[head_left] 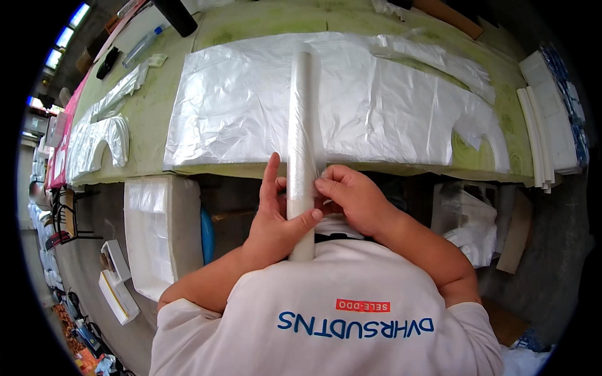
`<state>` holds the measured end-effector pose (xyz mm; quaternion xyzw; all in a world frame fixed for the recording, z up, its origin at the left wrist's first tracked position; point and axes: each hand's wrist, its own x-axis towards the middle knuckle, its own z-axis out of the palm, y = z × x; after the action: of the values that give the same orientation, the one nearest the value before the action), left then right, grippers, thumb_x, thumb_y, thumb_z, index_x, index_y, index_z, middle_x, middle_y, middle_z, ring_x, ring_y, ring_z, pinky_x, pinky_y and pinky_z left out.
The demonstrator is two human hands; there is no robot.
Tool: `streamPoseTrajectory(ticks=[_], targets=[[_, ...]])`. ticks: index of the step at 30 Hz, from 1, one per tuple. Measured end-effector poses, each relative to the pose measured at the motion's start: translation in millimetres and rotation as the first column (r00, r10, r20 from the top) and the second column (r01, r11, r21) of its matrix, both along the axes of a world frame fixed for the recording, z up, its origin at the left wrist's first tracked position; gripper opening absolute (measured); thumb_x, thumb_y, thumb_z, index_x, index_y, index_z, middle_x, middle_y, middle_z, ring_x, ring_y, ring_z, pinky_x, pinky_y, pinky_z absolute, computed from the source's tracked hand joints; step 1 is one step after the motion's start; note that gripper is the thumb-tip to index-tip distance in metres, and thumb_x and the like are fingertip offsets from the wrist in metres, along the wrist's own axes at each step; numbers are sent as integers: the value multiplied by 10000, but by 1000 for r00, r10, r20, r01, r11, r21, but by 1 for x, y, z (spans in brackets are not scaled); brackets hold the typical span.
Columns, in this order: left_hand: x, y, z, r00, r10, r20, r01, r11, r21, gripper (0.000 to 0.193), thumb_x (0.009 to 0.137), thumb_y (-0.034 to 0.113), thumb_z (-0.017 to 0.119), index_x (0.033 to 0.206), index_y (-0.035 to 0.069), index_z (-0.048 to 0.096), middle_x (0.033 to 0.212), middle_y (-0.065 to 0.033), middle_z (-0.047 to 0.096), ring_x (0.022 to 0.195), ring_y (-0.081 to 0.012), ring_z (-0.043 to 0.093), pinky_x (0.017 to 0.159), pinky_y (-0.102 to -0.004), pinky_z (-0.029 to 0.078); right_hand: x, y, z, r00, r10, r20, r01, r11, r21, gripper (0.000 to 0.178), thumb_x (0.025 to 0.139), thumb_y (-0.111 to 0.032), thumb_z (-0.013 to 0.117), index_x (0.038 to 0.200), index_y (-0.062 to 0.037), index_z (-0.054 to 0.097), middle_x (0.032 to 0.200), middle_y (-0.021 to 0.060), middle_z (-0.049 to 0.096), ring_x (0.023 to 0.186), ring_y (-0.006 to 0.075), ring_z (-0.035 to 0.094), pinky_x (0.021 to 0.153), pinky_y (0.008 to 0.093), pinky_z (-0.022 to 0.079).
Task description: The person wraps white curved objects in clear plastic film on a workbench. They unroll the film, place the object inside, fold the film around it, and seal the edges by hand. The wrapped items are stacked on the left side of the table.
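A long roll of clear plastic film (301, 144) stands out from my body, its near end against my shirt and its far part lying over the table. My left hand (269, 219) is around the near part of the roll, thumb across it and index finger stretched along its left side. On the right side, my right hand (354, 197) pinches at the roll's edge with thumb and index finger, seemingly on a bit of the film; the other fingers are partly hidden. Beneath the roll, thin silvery-white plastic bags (235, 106) lie spread flat, with a handle cut-out at the right end.
The green-covered table (147, 141) runs across in front of me. More plastic bags (100, 141) lie at its left, near a clear bottle (143, 47) and a black cylinder (174, 15). A white box (141, 238) stands below the left edge; white rolled strips (533, 138) stand at the right.
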<state>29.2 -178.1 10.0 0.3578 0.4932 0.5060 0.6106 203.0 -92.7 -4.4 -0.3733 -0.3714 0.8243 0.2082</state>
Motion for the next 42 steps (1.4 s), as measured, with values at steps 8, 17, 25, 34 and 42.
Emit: streamPoseTrajectory(ticks=[8, 17, 25, 34, 42], targets=[[9, 15, 0, 967, 25, 255, -17, 999, -33, 938, 915, 63, 713, 1574, 45, 46, 1392, -183, 460, 1158, -216, 600, 967, -361, 529, 0, 3, 17, 994, -86, -66, 86, 996, -11, 456, 1048, -355, 541, 1333, 0, 515, 1137, 95, 640, 999, 176, 644, 848, 352, 573], [8, 34, -23, 827, -229, -513, 307, 949, 72, 995, 889, 215, 793, 1582, -25, 121, 1276, -99, 444, 815, -89, 509, 735, -241, 493, 20, 9, 15, 969, -211, -131, 181, 961, -210, 414, 1053, -230, 487, 1360, 48, 485, 1204, 151, 636, 1048, 205, 644, 909, 345, 550], [-52, 158, -1, 772, 199, -603, 60, 922, 382, 841, 836, 178, 820, 1539, 81, 369, 1449, -164, 402, 905, -152, 610, 810, -291, 530, 74, -2, 9, 937, -257, 239, 231, 964, 131, 396, 1038, -220, 557, 1363, 4, 523, 1031, 86, 653, 872, 140, 637, 704, 305, 564], [-71, 271, 48, 529, -541, -654, 312, 840, -444, 693, 884, 456, 738, 1438, 88, 542, 1378, -108, 591, 1205, -249, 562, 994, -389, 456, 108, -9, -2, 925, -186, 331, 84, 951, 299, 382, 1021, -175, 592, 1358, -4, 539, 1076, 72, 677, 942, 104, 622, 833, 278, 518], [-74, 305, 50, 463, -662, -589, 407, 749, -523, 344, 916, 395, 693, 1038, 73, 690, 856, 5, 532, 806, -115, 481, 721, -291, 429, 109, -4, -12, 950, -184, 253, 109, 953, 284, 373, 1023, -152, 590, 1358, -1, 531, 1084, 70, 684, 946, 94, 624, 836, 268, 515]])
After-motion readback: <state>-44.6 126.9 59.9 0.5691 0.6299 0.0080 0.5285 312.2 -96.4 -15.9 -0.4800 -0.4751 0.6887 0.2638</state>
